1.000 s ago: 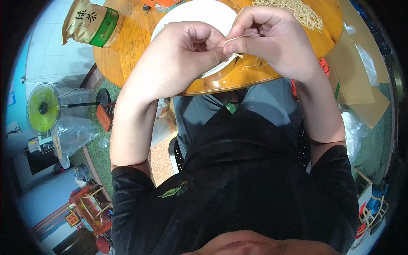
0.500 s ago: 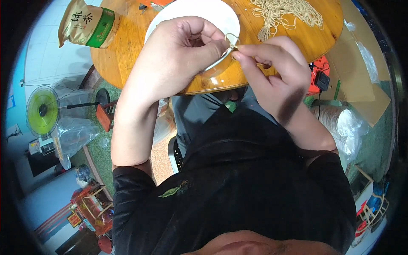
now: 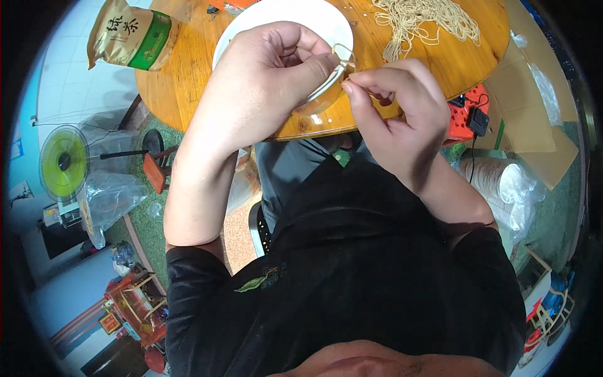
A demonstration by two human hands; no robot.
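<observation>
My left hand (image 3: 286,69) is closed over the white plate (image 3: 251,22), thumb pressed to the curled fingers. A thin beige cord (image 3: 342,49) is pinched there. It makes a small loop beyond the fingertips, with what looks like a knot at the loop's base. Just right of and below that knot, my right hand (image 3: 402,100) has its thumb and forefinger brought together. Whatever lies between those two tips is too small to make out. The left palm and its curled fingers are partly hidden.
A heap of beige cords (image 3: 427,25) lies on the round wooden table (image 3: 465,66), right of the plate. A tan and green bag (image 3: 132,38) stands at the left edge. Beside the table are a red stool (image 3: 461,122), cardboard (image 3: 521,119) and a green fan (image 3: 64,160).
My right hand has drawn slightly down and left, its fingertips moving off the knot. My left hand stays almost still with the cord.
</observation>
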